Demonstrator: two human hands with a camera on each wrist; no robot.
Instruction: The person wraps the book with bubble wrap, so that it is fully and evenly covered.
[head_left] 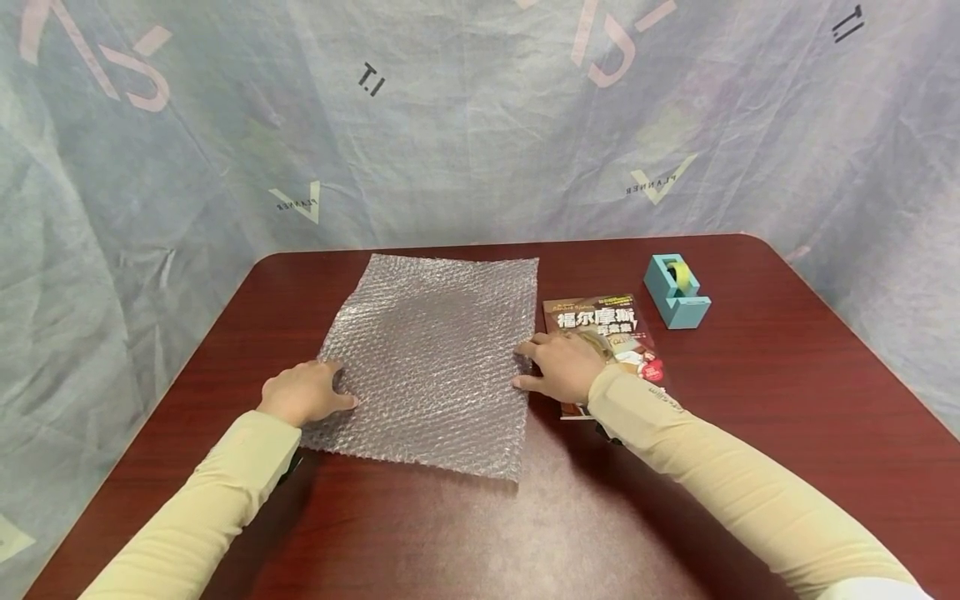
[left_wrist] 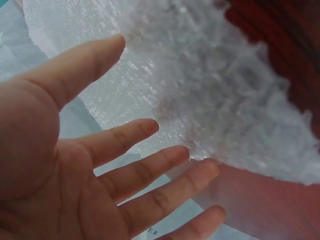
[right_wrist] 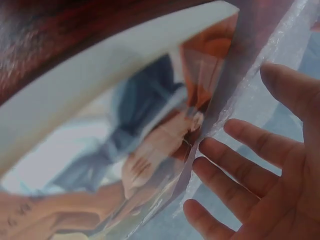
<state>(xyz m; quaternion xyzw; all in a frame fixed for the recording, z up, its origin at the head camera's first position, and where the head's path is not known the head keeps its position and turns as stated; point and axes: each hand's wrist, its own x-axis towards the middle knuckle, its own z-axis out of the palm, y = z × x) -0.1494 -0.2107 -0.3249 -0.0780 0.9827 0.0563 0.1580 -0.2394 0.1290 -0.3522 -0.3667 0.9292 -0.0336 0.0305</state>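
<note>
A sheet of clear bubble wrap [head_left: 435,358] lies flat on the dark red table. At its left edge rests my left hand [head_left: 303,392], thumb and fingers spread; the left wrist view shows the fingers straight against the bubble wrap [left_wrist: 200,90]. My right hand [head_left: 566,367] is at the sheet's right edge, its fingertips touching the border. In the right wrist view its fingers [right_wrist: 240,165] are extended and grip nothing. Under the right hand and wrist lies a book [head_left: 592,312] with a colourful illustrated cover, partly hidden by that hand.
A light blue tape dispenser [head_left: 678,296] with a yellow roll stands behind and to the right of the book. The table [head_left: 450,542] has rounded far corners. Beyond it hangs a grey-white printed cloth [head_left: 465,150].
</note>
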